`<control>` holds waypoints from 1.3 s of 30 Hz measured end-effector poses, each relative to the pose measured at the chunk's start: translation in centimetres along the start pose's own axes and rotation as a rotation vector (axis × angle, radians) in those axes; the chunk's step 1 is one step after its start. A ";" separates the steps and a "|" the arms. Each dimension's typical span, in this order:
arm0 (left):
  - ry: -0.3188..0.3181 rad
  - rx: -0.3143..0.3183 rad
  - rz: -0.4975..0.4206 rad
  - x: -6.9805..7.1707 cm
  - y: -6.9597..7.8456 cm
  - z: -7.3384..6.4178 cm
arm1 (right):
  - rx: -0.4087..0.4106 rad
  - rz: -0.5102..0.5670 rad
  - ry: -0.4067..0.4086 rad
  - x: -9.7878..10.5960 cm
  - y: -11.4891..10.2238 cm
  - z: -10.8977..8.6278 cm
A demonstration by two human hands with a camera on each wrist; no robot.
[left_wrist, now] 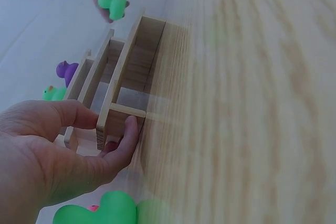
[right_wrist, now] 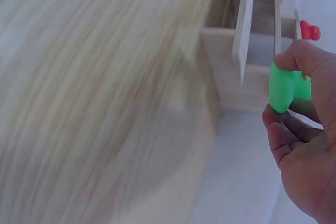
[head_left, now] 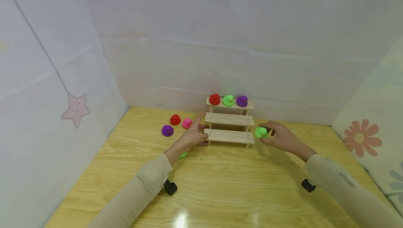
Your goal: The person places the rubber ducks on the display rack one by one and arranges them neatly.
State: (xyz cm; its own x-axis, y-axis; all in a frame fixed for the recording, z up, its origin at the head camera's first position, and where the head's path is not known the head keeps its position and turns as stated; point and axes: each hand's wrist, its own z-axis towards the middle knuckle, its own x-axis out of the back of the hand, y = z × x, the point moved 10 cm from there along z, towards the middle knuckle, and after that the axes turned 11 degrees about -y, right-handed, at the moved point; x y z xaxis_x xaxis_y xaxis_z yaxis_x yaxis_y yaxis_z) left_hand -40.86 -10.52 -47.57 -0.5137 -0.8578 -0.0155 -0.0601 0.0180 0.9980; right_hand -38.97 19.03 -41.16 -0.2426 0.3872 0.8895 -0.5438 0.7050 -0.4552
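Note:
A three-step wooden display stand (head_left: 229, 136) stands against the back wall. My left hand (head_left: 192, 137) grips its left end; in the left wrist view, thumb and fingers hold the lowest step's end and leg (left_wrist: 123, 121). To the right of the stand, my right hand (head_left: 282, 137) pinches a green rubber duck (head_left: 261, 132) between thumb and fingers, off the table. The top step bears a red duck (head_left: 214, 99), a green duck (head_left: 228, 100) and a purple duck (head_left: 242, 101) in a row. Both lower steps are bare.
Left of the stand, on the wooden table (head_left: 226, 186), sit a red duck (head_left: 175, 119), a pink duck (head_left: 187, 123) and a purple duck (head_left: 167, 130). Another green duck (head_left: 183, 154) is mostly hidden by my left wrist. Pale cloth walls enclose the table's back and sides.

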 end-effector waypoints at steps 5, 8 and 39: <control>0.012 -0.001 0.006 0.2 0.4 0.0 | 0.060 0.005 0.014 0.0 -3.2 2.7; 0.015 -0.005 0.004 0.5 0.4 0.1 | 0.105 0.011 0.031 -0.1 -4.9 4.1; 0.005 0.011 0.020 0.0 -0.4 -0.2 | 0.171 0.003 0.053 -3.7 -11.8 14.5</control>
State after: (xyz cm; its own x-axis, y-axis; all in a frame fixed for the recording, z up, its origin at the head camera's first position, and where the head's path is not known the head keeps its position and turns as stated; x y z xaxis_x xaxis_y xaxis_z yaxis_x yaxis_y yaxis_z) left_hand -40.69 -10.59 -47.91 -0.5109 -0.8596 0.0049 -0.0593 0.0409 0.9974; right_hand -43.31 0.64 -38.53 -0.2042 0.4234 0.8826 -0.6726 0.5944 -0.4408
